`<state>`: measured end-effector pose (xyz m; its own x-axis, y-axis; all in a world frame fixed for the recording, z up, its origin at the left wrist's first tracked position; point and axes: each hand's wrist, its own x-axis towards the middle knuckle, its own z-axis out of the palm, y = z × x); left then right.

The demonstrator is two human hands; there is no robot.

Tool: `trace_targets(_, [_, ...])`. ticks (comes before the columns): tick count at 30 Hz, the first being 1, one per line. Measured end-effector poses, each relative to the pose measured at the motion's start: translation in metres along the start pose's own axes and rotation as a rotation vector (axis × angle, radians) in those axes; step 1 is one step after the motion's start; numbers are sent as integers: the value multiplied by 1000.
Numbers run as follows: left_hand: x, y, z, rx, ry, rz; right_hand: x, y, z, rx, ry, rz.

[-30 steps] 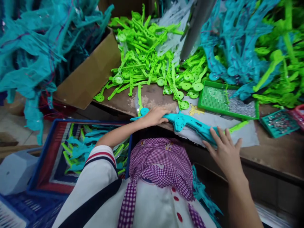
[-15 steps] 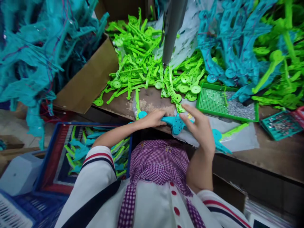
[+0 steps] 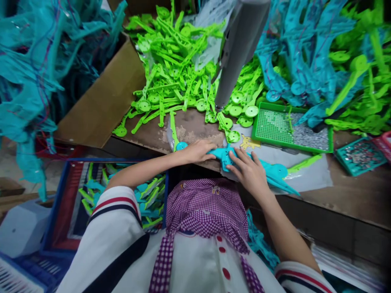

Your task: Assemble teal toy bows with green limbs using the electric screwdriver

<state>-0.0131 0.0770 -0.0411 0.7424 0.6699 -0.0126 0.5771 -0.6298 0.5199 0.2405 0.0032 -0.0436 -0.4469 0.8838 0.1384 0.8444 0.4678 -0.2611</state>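
A teal plastic toy part lies along the front edge of the brown worktable. My left hand grips its left end, where a green strip and a teal disc stick out. My right hand presses down on its middle, fingers spread over it. A small yellow piece lies just behind the part. A grey hanging tool points down above the table, behind my hands.
A pile of green plastic parts covers the table's back. Teal parts are heaped at right and left. A green tray of small screws and a teal tray sit right. A cardboard box and a blue crate stand left.
My right hand moved from the part's right end to its middle and now presses on it. The left hand kept its hold. The hanging grey tool swung in view.
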Motion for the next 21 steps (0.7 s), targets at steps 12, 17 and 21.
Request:
trace_targets(12, [-5,8,6,-2,89,-85,18,24,-21,79,-201,-82])
trace_targets(17, [-3,7,2,-38,70,-126,31,20,-11,113,-238,-95])
trace_targets(21, [-4,9,0,-24,51,-147,19,37,-35,227,-40,-51])
